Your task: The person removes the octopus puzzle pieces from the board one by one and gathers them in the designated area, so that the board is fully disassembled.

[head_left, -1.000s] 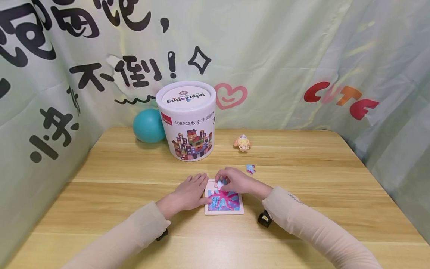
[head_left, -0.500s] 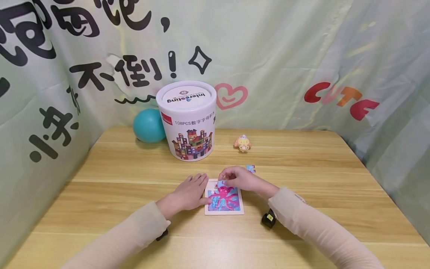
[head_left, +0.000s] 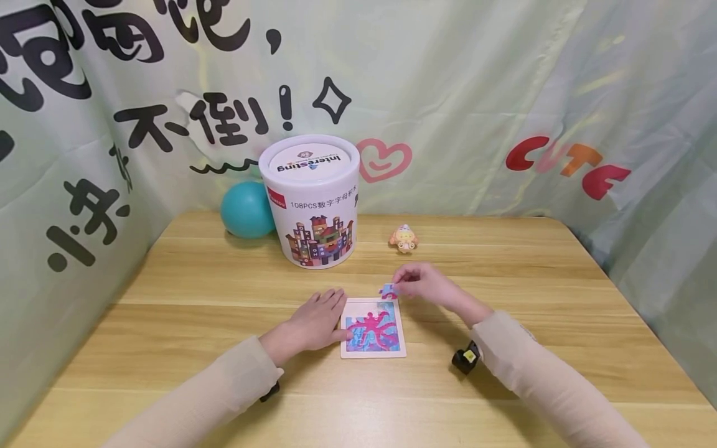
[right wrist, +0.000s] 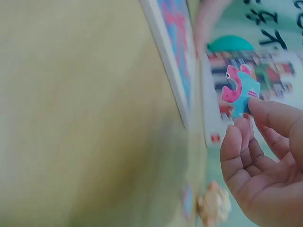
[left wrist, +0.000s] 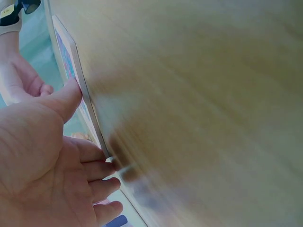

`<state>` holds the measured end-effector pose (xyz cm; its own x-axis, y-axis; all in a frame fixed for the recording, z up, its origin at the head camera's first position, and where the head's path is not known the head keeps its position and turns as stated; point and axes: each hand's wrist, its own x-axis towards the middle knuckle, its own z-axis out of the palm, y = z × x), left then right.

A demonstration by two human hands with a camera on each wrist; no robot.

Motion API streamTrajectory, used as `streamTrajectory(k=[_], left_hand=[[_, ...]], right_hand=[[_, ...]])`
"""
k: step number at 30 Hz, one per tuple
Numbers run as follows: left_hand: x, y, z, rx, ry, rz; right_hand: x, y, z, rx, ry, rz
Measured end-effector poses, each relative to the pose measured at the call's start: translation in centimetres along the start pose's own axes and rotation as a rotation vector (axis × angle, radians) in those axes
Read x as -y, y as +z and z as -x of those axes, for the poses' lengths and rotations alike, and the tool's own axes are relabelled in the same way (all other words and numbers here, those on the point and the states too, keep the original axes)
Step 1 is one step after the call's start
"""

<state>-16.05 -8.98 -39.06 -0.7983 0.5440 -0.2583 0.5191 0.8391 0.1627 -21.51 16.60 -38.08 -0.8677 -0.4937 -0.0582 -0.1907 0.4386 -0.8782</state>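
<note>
A small square jigsaw puzzle in a white frame lies on the table, showing a pink octopus on blue; its upper left part is pale and bare. My left hand rests along its left side, fingers extended and thumb on the near left edge. In the left wrist view, that thumb touches the frame. My right hand pinches a puzzle piece just beyond the frame's far right corner. This piece is light blue with a pink part and an eye. The head view shows it beside the fingertips.
A white lidded bucket and a teal ball stand at the back left. A small figurine sits behind my right hand. Another loose piece, blurred in the right wrist view, lies near it, hidden by the hand in the head view.
My right hand has moved right and away from the puzzle's upper part, carrying the pinched piece off the frame. The octopus's head area has come into sight. My left hand has stayed put.
</note>
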Motion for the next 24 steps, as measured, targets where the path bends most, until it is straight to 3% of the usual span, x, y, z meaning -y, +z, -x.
streamTrajectory(k=[7,13,24], left_hand=[[0.0,0.1,0.1,-0.004,0.000,-0.001],[0.0,0.1,0.1,-0.007,-0.006,0.008],[0.0,0.1,0.2,-0.007,-0.006,0.011]], right_hand=[[-0.7,-4.1,1.5,-0.107,0.066,0.000],[-2.3,-6.9,2.7,-0.141,0.120,0.062],[-5.0,-9.5,3.7,-0.142,0.202,0.152]])
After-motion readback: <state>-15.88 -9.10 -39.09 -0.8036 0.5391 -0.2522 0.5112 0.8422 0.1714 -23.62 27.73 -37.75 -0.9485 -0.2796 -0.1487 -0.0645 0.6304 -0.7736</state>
